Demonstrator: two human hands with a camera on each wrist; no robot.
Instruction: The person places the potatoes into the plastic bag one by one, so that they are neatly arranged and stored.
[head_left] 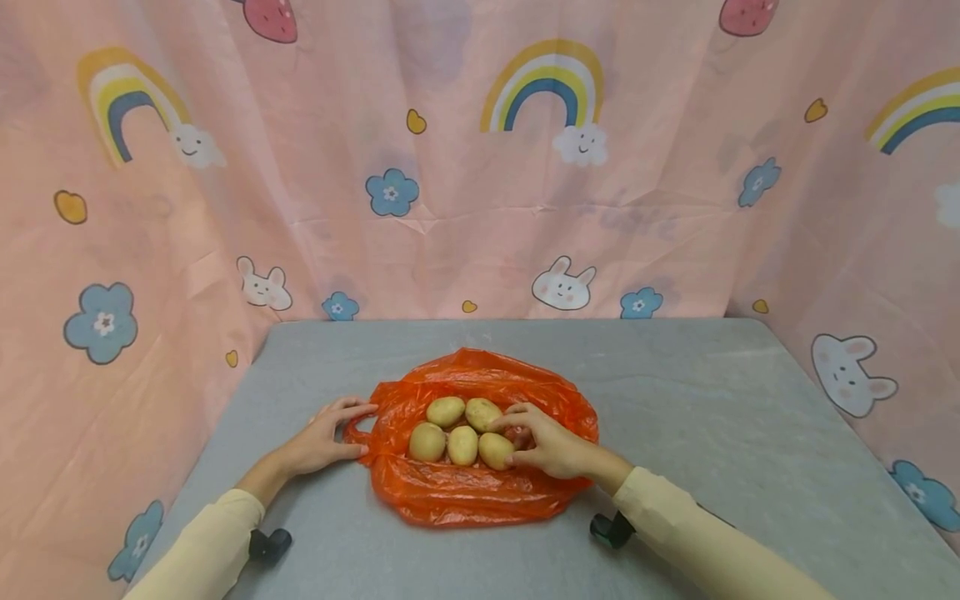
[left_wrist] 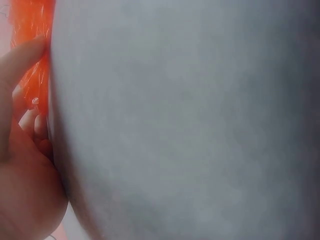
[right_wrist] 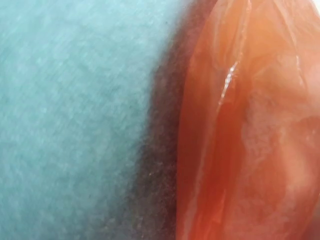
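Note:
An orange-red plastic bag (head_left: 480,496) lies spread on the table, its mouth opened, with several potatoes (head_left: 462,447) grouped inside. My right hand (head_left: 551,442) reaches in from the right and holds the front-right potato (head_left: 494,452) between thumb and fingers; its palm hides part of the bag. At the bag's left end, my left hand (head_left: 322,435) touches the edge by the loop handle (head_left: 354,430), thumb and fingers spread apart. The left wrist view shows the thumb (left_wrist: 22,60) against the plastic. In the right wrist view, only the bag (right_wrist: 240,150) and tabletop appear, no fingers.
The grey table (head_left: 690,417) extends around the bag to both sides. Behind and beside it hangs a pink curtain (head_left: 465,250) printed with rainbows, flowers and rabbits. Dark wrist-worn devices (head_left: 270,546) show beneath both forearms.

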